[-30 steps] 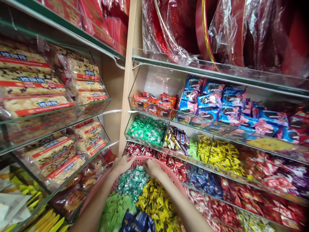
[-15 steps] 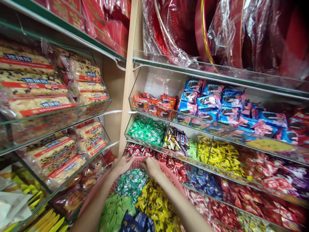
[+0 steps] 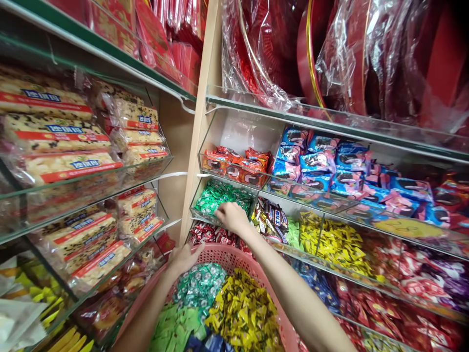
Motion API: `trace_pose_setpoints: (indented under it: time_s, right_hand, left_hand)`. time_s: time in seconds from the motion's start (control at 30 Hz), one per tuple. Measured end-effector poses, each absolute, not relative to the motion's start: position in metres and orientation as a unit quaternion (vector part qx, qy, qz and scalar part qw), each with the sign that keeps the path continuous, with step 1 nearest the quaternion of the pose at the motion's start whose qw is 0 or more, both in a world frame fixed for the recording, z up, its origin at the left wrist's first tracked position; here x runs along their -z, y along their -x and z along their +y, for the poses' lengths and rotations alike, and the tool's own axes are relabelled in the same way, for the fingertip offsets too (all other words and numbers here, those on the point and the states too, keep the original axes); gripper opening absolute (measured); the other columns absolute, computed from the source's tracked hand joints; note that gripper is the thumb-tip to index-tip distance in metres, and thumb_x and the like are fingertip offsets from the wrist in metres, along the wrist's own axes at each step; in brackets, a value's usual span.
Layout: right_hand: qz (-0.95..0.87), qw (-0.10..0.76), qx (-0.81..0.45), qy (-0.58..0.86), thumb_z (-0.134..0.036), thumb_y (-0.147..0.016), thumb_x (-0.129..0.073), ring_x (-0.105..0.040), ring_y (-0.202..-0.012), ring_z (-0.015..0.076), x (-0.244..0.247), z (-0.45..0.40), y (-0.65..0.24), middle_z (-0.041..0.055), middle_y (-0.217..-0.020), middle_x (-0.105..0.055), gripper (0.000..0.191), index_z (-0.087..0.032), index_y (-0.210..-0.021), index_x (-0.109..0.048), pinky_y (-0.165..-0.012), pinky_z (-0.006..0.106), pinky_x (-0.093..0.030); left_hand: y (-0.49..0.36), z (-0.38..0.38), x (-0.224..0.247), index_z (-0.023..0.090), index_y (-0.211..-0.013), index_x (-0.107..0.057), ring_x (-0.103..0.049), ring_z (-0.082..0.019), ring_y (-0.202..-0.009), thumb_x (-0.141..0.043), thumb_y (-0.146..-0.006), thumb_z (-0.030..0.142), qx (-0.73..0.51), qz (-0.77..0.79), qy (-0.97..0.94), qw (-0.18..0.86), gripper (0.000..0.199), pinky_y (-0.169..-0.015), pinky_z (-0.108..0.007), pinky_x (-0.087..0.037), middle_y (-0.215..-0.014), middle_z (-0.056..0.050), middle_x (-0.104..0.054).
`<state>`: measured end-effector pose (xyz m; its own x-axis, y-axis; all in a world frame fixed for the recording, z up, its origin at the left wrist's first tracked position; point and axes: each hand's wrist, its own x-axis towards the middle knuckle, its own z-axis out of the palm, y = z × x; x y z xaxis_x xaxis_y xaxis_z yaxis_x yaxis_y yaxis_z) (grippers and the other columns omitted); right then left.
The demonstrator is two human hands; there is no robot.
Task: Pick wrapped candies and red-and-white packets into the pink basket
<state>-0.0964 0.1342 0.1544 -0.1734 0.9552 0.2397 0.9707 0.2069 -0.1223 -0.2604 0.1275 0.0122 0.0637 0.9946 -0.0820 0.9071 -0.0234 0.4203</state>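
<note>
A pink plastic basket [image 3: 234, 257] with a perforated wall is below me. It holds teal-green wrapped candies [image 3: 201, 286], yellow ones [image 3: 244, 313], light green ones [image 3: 176, 325] and dark blue ones [image 3: 210, 341]. My left hand [image 3: 183, 258] grips the far left part of its rim, thumb toward the inside. My right hand [image 3: 231, 217] is raised beyond the rim, at the front of a shelf compartment of green wrapped candies [image 3: 220, 193]. Its fingers are curled, and whatever they hold, if anything, is hidden. Red wrapped candies [image 3: 205, 233] lie in the compartment underneath.
Glass shelves on the right hold blue snack packs [image 3: 317, 161], orange packs [image 3: 234, 166], chocolate bars [image 3: 271, 217] and yellow candies [image 3: 333, 239]. Packaged rice-cake bars [image 3: 73, 166] fill the left shelves. A wooden post [image 3: 200, 98] divides the two sides; glass edges stick out.
My right hand has moved from the basket rim up to the front of the green candy compartment. My left hand stays on the rim. The view has shifted slightly.
</note>
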Motion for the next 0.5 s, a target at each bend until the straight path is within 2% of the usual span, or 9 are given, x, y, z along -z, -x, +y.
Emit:
trace_pose_setpoints:
  time_s: [0.13,0.27,0.37,0.5]
  right_hand:
    - [-0.754,0.122,0.097,0.638,-0.022,-0.083,-0.036,-0.053,-0.096,0.0225,-0.173,0.185,0.089,0.0113,-0.106,-0.058,0.030,-0.020,-0.106,-0.055,-0.076,0.032,-0.039]
    - [-0.780,0.109,0.121,0.605,-0.007,-0.077,-0.039,-0.041,-0.114,0.0222,-0.173,0.224,0.089,0.0074,-0.125,-0.047,0.050,-0.024,-0.124,-0.041,-0.094,0.035,-0.028]
    - [-0.797,0.094,0.126,0.582,-0.005,-0.075,-0.040,-0.029,-0.123,0.0212,-0.172,0.244,0.096,0.0033,-0.134,-0.037,0.061,-0.026,-0.131,-0.030,-0.102,0.037,-0.017]
    - [-0.802,0.085,0.098,0.584,-0.009,-0.077,-0.041,-0.026,-0.125,0.0213,-0.171,0.260,0.104,0.0022,-0.137,-0.033,0.062,-0.027,-0.134,-0.024,-0.103,0.038,-0.015]
  left_hand:
    - [0.265,0.125,-0.011,0.016,-0.099,-0.063,-0.056,-0.034,-0.095,-0.014,-0.071,0.072,-0.121,0.671,-0.712,0.171,0.080,-0.080,-0.042,-0.040,-0.099,-0.018,-0.063]
    - [0.267,0.121,-0.014,0.016,-0.100,-0.063,-0.057,-0.033,-0.095,-0.018,-0.071,0.071,-0.123,0.679,-0.701,0.177,0.076,-0.080,-0.040,-0.040,-0.099,-0.017,-0.063]
    - [0.264,0.119,-0.017,0.017,-0.101,-0.062,-0.057,-0.031,-0.096,-0.022,-0.071,0.070,-0.125,0.686,-0.693,0.186,0.072,-0.081,-0.039,-0.040,-0.099,-0.015,-0.064]
    - [0.260,0.119,-0.017,0.018,-0.102,-0.062,-0.057,-0.030,-0.095,-0.022,-0.072,0.069,-0.119,0.681,-0.701,0.177,0.071,-0.079,-0.039,-0.041,-0.098,-0.015,-0.064]
